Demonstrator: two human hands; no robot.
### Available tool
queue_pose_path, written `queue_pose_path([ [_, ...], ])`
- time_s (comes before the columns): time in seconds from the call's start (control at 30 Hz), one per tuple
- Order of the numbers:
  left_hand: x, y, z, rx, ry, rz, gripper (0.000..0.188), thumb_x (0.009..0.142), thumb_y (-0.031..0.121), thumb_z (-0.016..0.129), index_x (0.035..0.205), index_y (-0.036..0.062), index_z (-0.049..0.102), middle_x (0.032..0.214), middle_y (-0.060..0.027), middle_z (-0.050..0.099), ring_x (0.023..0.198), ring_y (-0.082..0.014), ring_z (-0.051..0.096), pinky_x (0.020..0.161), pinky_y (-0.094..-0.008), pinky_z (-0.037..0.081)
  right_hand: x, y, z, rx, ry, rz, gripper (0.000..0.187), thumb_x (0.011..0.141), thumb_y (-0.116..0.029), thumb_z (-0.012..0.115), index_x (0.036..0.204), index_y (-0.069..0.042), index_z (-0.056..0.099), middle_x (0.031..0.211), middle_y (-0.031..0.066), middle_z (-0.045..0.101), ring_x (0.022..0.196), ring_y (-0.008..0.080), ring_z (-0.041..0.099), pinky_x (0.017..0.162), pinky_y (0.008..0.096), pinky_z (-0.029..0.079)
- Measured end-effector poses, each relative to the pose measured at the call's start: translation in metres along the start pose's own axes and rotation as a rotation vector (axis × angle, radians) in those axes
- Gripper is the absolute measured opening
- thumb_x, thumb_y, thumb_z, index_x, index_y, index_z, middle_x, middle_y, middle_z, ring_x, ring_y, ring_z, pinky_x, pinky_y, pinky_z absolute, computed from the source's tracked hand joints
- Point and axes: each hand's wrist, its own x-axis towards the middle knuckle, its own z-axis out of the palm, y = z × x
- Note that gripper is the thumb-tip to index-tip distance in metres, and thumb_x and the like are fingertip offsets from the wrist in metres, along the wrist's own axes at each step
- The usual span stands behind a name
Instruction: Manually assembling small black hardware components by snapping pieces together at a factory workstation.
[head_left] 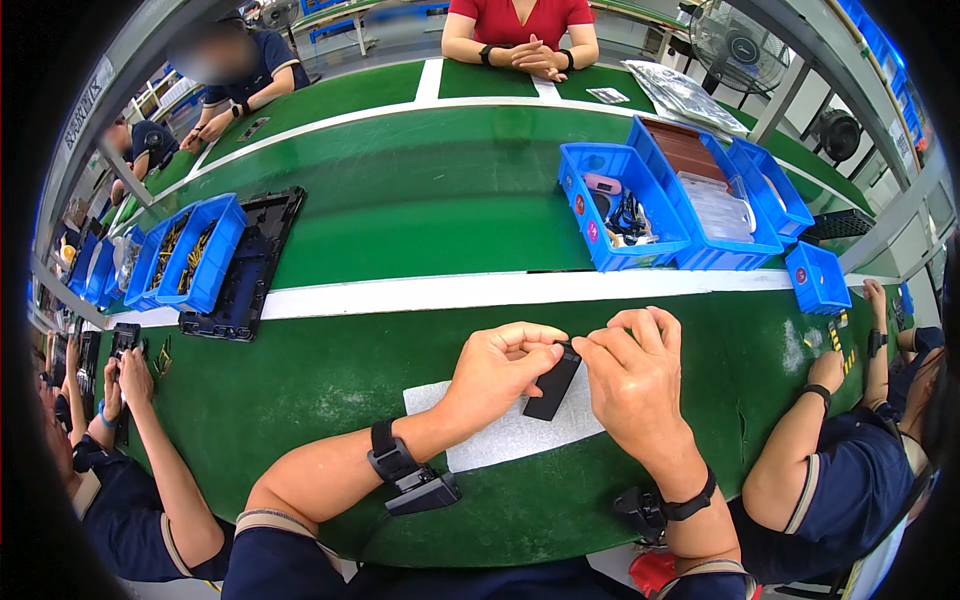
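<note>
A slim black rectangular case (pixel 549 394) is tilted over a white sheet (pixel 500 438) on the green work surface. My left hand (pixel 497 372) is closed on its upper end, thumb and forefinger pinching the edge. At that same end, my right hand (pixel 637 382) has its thumb and fingertips pressed together, close against the case's top corner. Whatever those right fingertips grip, if anything, is too small to make out. Each of my wrists carries a black strap with a small dark device.
Blue bins (pixel 625 262) with cables, brown pieces and clear plastic parts stand at the right. More blue bins (pixel 213 285) and a black tray (pixel 262 262) are at left. Co-workers sit on both sides; a person in red (pixel 520 25) sits across. A white strip (pixel 420 297) crosses the table.
</note>
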Motion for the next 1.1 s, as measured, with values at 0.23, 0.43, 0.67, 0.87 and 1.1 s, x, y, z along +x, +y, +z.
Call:
queue_pose_path([
  [0.23, 0.0, 0.002, 0.001, 0.035, -0.013, 0.001, 0.017, 0.084, 0.013, 0.059, 0.095, 0.0005, 0.062, 0.081, -0.0032, 0.062, 0.067, -0.0042, 0.055, 0.049, -0.0196, 0.049, 0.001, -0.004, 0.0, -0.028, -0.01, -0.02, 0.015, 0.062, -0.004, 0.061, 0.077, -0.003, 0.063, 0.073, 0.0024, 0.056, 0.079, 0.019, 0.053, 0.084, 0.0451, 0.035],
  [0.43, 0.002, 0.001, 0.0, 0.003, 0.011, 0.002, 0.016, 0.084, 0.011, 0.058, 0.095, 0.0003, 0.061, 0.079, -0.0026, 0.061, 0.068, -0.0045, 0.055, 0.05, -0.02, 0.049, 0.001, -0.006, 0.005, -0.091, 0.004, -0.056, 0.016, 0.063, -0.006, 0.06, 0.078, -0.001, 0.061, 0.072, 0.0035, 0.054, 0.079, 0.0188, 0.052, 0.084, 0.0447, 0.036],
  [0.67, -0.004, 0.001, -0.004, -0.01, 0.027, -0.013, 0.017, 0.085, 0.013, 0.058, 0.096, 0.0009, 0.063, 0.088, -0.0046, 0.063, 0.073, -0.0064, 0.057, 0.055, -0.0208, 0.05, 0.005, -0.01, 0.005, -0.054, -0.045, -0.084, 0.017, 0.065, -0.008, 0.057, 0.082, -0.003, 0.06, 0.078, 0.0044, 0.055, 0.081, 0.0205, 0.053, 0.084, 0.0443, 0.037],
  [0.87, 0.003, -0.006, 0.007, -0.057, -0.051, 0.011, 0.018, 0.084, 0.015, 0.059, 0.096, 0.0026, 0.061, 0.08, -0.0011, 0.06, 0.068, -0.0047, 0.055, 0.051, -0.0202, 0.05, 0.001, -0.01, -0.001, -0.118, -0.003, -0.07, 0.015, 0.062, 0.0, 0.059, 0.077, 0.0, 0.061, 0.074, 0.0063, 0.055, 0.077, 0.0226, 0.053, 0.079, 0.0441, 0.039],
  [1.1, 0.001, -0.004, -0.008, -0.076, 0.029, 0.041, 0.017, 0.084, 0.014, 0.057, 0.097, 0.0026, 0.061, 0.082, -0.0018, 0.06, 0.07, -0.0059, 0.056, 0.053, -0.0211, 0.052, 0.008, -0.001, -0.002, 0.435, 0.058, 0.308, 0.016, 0.077, 0.001, 0.057, 0.091, 0.001, 0.063, 0.084, 0.0121, 0.062, 0.078, 0.0266, 0.057, 0.071, 0.0326, 0.043],
])
